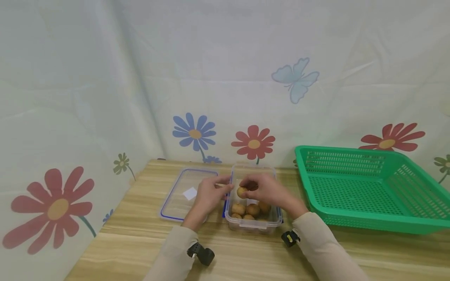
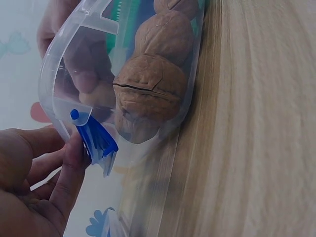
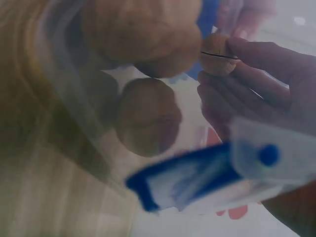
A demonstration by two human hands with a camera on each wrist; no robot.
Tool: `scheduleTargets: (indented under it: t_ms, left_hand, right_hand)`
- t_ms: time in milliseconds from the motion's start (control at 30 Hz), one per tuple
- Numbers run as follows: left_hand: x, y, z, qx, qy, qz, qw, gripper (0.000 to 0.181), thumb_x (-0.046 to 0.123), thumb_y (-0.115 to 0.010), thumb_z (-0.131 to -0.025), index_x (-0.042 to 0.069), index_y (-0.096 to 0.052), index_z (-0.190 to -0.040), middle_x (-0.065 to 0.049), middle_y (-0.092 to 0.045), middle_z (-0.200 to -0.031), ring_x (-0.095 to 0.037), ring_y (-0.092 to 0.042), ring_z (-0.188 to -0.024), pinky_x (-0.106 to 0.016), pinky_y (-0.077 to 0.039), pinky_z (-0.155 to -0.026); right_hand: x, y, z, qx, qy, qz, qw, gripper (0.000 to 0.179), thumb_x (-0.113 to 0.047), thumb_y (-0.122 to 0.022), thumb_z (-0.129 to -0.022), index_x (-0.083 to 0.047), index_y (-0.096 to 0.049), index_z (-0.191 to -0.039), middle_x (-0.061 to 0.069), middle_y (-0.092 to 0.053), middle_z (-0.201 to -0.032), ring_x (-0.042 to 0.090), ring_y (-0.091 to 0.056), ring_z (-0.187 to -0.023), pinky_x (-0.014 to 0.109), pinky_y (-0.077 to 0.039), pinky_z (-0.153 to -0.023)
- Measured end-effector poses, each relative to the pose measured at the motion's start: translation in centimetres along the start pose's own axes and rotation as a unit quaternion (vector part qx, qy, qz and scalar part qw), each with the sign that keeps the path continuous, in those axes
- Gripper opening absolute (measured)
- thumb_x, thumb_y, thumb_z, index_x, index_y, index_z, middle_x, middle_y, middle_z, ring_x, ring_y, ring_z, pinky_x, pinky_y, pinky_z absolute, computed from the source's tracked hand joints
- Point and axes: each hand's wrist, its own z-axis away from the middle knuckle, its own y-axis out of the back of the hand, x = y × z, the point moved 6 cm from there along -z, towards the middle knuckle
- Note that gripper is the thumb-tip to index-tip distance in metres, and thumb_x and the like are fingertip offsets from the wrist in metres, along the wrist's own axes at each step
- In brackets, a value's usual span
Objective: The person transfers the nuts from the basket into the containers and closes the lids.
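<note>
A clear plastic box (image 1: 254,223) with blue side clips stands on the table and holds several walnuts (image 1: 252,210). My right hand (image 1: 265,190) is inside the box's opening, pinching one walnut (image 1: 241,192) between thumb and fingers. That walnut (image 3: 217,55) shows a dark crack along its seam in the right wrist view. At the box's left rim, my left hand (image 1: 209,194) grips the edge with thumb and fingers, right beside a blue clip (image 2: 96,138). Another walnut (image 2: 150,89) with a split shell shows through the box wall in the left wrist view.
Left of the box lies its clear lid (image 1: 172,201) with a blue seal and a white label (image 1: 190,193). A large green basket (image 1: 351,218) stands on the right. Behind the wooden table (image 1: 242,257) hangs a flower-printed curtain (image 1: 225,78).
</note>
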Motion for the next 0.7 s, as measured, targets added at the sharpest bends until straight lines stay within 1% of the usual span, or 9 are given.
scheduleTargets:
  t_ms: [100,300,333,467,567,700]
  left_hand:
    - [0.0,0.0,0.0,0.002,-0.002,-0.002,1.0000,0.034,0.010,-0.076,-0.099,0.002,-0.073,-0.132,-0.015,-0.075,-0.118,-0.022,-0.076,-0.072,-0.042,-0.065,-0.072]
    - [0.2,0.0,0.1,0.006,-0.005,-0.007,0.9999,0.033,0.009,-0.076,-0.099,0.002,-0.074,-0.131,-0.015,-0.075,-0.116,-0.021,-0.076,-0.072,-0.039,-0.065,-0.070]
    - [0.3,0.1,0.1,0.005,-0.006,-0.008,0.9999,0.033,0.008,-0.076,-0.099,0.002,-0.074,-0.131,-0.015,-0.075,-0.116,-0.021,-0.076,-0.072,-0.039,-0.065,-0.070]
    - [0.5,0.1,0.2,0.005,-0.010,-0.010,0.9999,0.033,0.008,-0.076,-0.099,0.000,-0.074,-0.131,-0.016,-0.075,-0.116,-0.022,-0.076,-0.072,-0.043,-0.065,-0.071]
    - [0.6,0.1,0.3,0.008,-0.010,-0.010,0.9999,0.033,0.008,-0.076,-0.098,0.000,-0.074,-0.130,-0.016,-0.075,-0.115,-0.022,-0.076,-0.072,-0.042,-0.065,-0.071]
    - [0.6,0.1,0.3,0.008,-0.008,-0.012,0.9999,0.033,0.008,-0.077,-0.098,0.001,-0.074,-0.130,-0.016,-0.075,-0.116,-0.022,-0.076,-0.072,-0.038,-0.065,-0.069]
  right_hand:
    - [0.2,-0.6,-0.2,-0.004,0.001,0.004,1.0000,0.020,-0.015,-0.081,-0.096,-0.006,-0.077,-0.114,0.001,-0.076,-0.106,0.015,-0.071,-0.097,0.040,-0.061,-0.092]
    - [0.4,-1.7,-0.5,-0.014,0.013,0.012,0.9997,0.019,-0.012,-0.082,-0.095,-0.004,-0.077,-0.111,0.003,-0.076,-0.105,0.017,-0.071,-0.095,0.039,-0.061,-0.090]
    - [0.3,-1.8,-0.5,-0.015,0.014,0.014,0.9997,0.019,-0.011,-0.082,-0.095,-0.003,-0.077,-0.112,0.004,-0.076,-0.105,0.017,-0.071,-0.095,0.039,-0.062,-0.090]
    - [0.1,-1.9,-0.4,-0.016,0.005,0.023,0.9996,0.020,-0.011,-0.080,-0.096,-0.002,-0.077,-0.113,0.006,-0.076,-0.107,0.018,-0.072,-0.096,0.040,-0.062,-0.089]
    - [0.1,-2.0,-0.5,-0.017,0.000,0.034,0.9993,0.020,-0.011,-0.080,-0.097,-0.001,-0.077,-0.114,0.006,-0.077,-0.107,0.019,-0.072,-0.096,0.040,-0.062,-0.090]
    - [0.3,-2.3,-0.5,-0.014,0.004,0.055,0.9984,0.019,-0.011,-0.079,-0.097,-0.001,-0.077,-0.113,0.006,-0.077,-0.105,0.019,-0.073,-0.096,0.040,-0.062,-0.090]
